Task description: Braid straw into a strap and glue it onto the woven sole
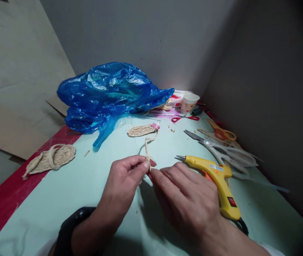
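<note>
Straw cord (147,150) is pinched between thumb and index finger of left hand (119,177). The cord's near end is met by the fingertips of right hand (188,192), apparently pinched there too; the right thumb is hidden, so its exact grip cannot be confirmed. Both hands are narrow at the fingertips, not spread.

The cord is located at front center, with its far end reaching the oval woven pad (140,131), by the pink clip (155,126). For clean work, the pinch is best placed right at the crossing of the strands, with even, light tension; if pulled hard, the pad could be dragged or the cord loosened. Loose fibers should be tucked in, and the slack bend between hands and pad watched for kinks.

Left wrist is roughly straight, forearm angled in from lower left, with dark band (62,231) worn near it. Right hand is laid palm down, knuckles raised, fingers pointed inward at the cord; forearm is brought in from lower right. Fingertips of both hands are nearly together, above table (87,188).

Yellow glue gun (220,177) is laid just beside the right hand, nozzle pointed left; grey-handled shears (207,142) are placed beyond it. A second woven piece (58,157) is seen at far left.
</note>
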A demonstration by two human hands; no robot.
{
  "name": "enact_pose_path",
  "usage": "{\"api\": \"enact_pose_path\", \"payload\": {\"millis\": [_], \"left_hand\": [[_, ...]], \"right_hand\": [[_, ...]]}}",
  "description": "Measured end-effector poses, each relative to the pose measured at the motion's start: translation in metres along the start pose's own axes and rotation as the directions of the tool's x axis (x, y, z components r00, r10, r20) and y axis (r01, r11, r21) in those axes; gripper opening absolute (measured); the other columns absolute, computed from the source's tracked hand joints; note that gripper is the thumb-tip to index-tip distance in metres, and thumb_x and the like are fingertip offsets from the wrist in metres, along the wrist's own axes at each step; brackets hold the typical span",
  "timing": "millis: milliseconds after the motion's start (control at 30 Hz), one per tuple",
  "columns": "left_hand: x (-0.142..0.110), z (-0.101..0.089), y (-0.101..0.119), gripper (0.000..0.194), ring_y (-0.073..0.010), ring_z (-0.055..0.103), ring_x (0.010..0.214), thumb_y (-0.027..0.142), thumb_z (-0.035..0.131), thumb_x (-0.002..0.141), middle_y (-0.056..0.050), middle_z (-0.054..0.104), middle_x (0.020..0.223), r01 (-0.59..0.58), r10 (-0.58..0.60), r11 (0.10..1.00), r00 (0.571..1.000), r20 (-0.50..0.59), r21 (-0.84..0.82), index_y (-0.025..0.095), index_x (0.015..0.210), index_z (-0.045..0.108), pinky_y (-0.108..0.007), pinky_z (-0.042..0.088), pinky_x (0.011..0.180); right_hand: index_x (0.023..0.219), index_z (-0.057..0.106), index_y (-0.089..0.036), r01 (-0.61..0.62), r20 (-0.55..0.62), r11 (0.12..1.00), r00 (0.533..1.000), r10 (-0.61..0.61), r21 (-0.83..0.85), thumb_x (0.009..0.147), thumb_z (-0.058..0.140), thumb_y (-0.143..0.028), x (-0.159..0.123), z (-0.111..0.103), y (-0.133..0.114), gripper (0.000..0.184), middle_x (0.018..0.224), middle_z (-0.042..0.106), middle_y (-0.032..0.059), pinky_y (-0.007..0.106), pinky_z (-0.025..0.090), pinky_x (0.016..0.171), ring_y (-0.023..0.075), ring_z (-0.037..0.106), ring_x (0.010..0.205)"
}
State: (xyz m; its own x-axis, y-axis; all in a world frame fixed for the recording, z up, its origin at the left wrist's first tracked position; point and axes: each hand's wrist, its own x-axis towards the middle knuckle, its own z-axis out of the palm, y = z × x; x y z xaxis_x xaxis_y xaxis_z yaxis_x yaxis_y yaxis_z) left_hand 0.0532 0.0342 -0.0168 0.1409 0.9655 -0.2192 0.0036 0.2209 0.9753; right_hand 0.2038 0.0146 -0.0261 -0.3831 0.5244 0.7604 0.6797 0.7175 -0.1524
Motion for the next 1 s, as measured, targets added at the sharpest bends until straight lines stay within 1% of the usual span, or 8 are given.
{"api": "enact_pose_path", "payload": {"millis": [233,333,433,533,600,700,800,1000], "left_hand": [[0.0,-0.003,-0.001,0.022,-0.0158,0.056,0.077,0.035,0.061,0.087,-0.003,0.062,0.076,0.048,-0.043,0.996,0.996,0.081,-0.069,0.015,0.086,0.069,-0.027,0.043,0.072],[0.0,-0.004,0.005,0.022,-0.0158,0.056,0.075,0.034,0.059,0.088,-0.002,0.062,0.075,-0.012,0.013,1.0,0.998,0.062,-0.009,0.015,0.079,0.067,-0.027,0.044,0.07],[-0.001,-0.004,0.01,0.021,-0.0145,0.057,0.074,0.031,0.06,0.088,-0.002,0.064,0.076,-0.046,0.043,0.999,0.995,0.089,0.027,0.015,0.075,0.064,-0.025,0.044,0.069],[-0.003,-0.002,0.013,0.016,-0.0131,0.058,0.071,0.028,0.058,0.088,-0.001,0.064,0.076,-0.06,0.053,0.997,0.987,0.149,0.048,0.016,0.079,0.061,-0.024,0.045,0.068],[-0.004,-0.001,0.012,0.01,-0.0125,0.058,0.069,0.027,0.057,0.089,0.002,0.062,0.071,-0.077,0.068,0.995,0.988,0.137,0.062,0.018,0.089,0.058,-0.024,0.044,0.067],[-0.005,0.0,0.01,0.013,-0.0119,0.057,0.069,0.026,0.057,0.09,0.005,0.06,0.067,-0.11,0.104,0.992,0.991,0.089,0.068,0.022,0.101,0.05,-0.023,0.042,0.067],[-0.006,0.0,0.011,0.015,-0.0121,0.057,0.069,0.026,0.055,0.091,0.005,0.059,0.068,-0.132,0.125,0.989,0.988,0.095,0.067,0.023,0.102,0.046,-0.024,0.041,0.066],[-0.011,0.0,0.014,0.019,-0.0136,0.06,0.076,0.03,0.052,0.093,0.004,0.063,0.076,-0.16,0.151,0.985,0.979,0.136,0.062,0.024,0.11,0.045,-0.025,0.044,0.071]], "right_hand": [[0.082,0.071,-0.01,0.146,0.133,0.989,0.981,-0.144,-0.004,0.09,0.046,-0.008,0.002,-0.004,-0.009,0.026,0.085,0.068,0.0098,0.037,0.035,0.064,0.0208,0.051,0.076],[0.094,0.068,-0.013,-0.135,0.171,0.973,0.98,0.103,0.188,0.095,0.052,-0.022,0.01,-0.012,-0.005,0.019,0.101,0.067,0.0078,0.036,0.041,0.077,0.0201,0.056,0.089],[0.11,0.059,-0.019,-0.518,0.348,0.799,0.842,0.412,0.306,0.1,0.049,-0.029,0.016,-0.02,0.002,0.017,0.107,0.065,0.0035,0.027,0.044,0.079,0.0157,0.059,0.095],[0.097,0.053,-0.022,-0.724,0.635,0.588,0.652,0.414,0.361,0.104,0.043,-0.036,0.017,-0.021,0.005,0.019,0.086,0.063,-0.0028,0.023,0.042,0.069,0.0117,0.058,0.08],[0.092,0.051,-0.021,-0.775,0.688,0.51,0.599,0.409,0.372,0.105,0.038,-0.038,0.016,-0.018,0.005,0.025,0.08,0.059,-0.0038,0.023,0.04,0.067,0.0111,0.056,0.077],[0.088,0.051,-0.02,-0.774,0.648,0.513,0.612,0.453,0.372,0.105,0.038,-0.037,0.014,-0.013,0.005,0.027,0.081,0.057,-0.003,0.023,0.037,0.068,0.0113,0.052,0.078],[0.079,0.051,-0.018,-0.736,0.614,0.517,0.664,0.427,0.436,0.104,0.042,-0.033,0.014,-0.009,0.006,0.03,0.074,0.054,-0.0039,0.022,0.034,0.064,0.0097,0.047,0.069],[0.073,0.06,-0.015,-0.688,0.528,0.428,0.725,0.442,0.586,0.099,0.051,-0.026,0.014,-0.005,0.009,0.029,0.069,0.056,-0.0025,0.02,0.036,0.062,0.0093,0.049,0.065]]}}
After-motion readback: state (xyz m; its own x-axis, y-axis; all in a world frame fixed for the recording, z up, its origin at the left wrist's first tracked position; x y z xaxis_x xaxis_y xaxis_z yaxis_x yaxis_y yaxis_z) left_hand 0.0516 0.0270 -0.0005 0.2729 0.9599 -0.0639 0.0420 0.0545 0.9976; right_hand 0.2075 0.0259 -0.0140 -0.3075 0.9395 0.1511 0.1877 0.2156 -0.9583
